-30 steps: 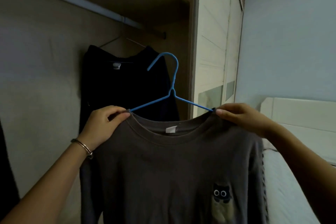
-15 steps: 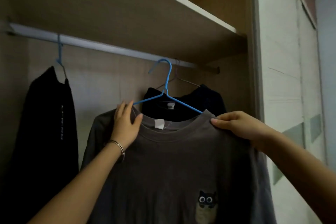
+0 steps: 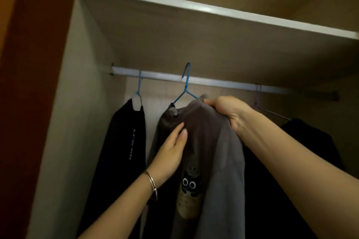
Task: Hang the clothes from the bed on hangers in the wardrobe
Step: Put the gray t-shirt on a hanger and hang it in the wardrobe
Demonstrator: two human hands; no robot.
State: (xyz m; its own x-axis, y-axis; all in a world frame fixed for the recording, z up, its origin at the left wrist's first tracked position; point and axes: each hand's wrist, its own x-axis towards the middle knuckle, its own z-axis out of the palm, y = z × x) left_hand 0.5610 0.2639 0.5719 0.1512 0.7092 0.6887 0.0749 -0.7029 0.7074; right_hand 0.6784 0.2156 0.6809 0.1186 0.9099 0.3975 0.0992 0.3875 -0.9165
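Note:
A grey T-shirt (image 3: 211,153) with a cat print sits on a blue wire hanger (image 3: 186,87), whose hook reaches the silver wardrobe rail (image 3: 223,83). My right hand (image 3: 228,111) grips the shirt's right shoulder, fingers curled round the cloth just under the rail. With straight fingers my left hand (image 3: 172,153) lies flat against the shirt's front, below the collar. I cannot tell whether the hook rests on the rail or hangs in front of it.
A black garment (image 3: 124,151) hangs on a blue hanger at the rail's left end. Another dark garment (image 3: 310,141) hangs on a metal hanger at the right. A shelf (image 3: 213,8) runs above the rail. The wardrobe's side wall (image 3: 64,122) stands at the left.
The shirt and hanger have risen and moved left to the rail, turning edge-on. My left hand dropped from the left shoulder to the shirt's front. The view swung left into the wardrobe.

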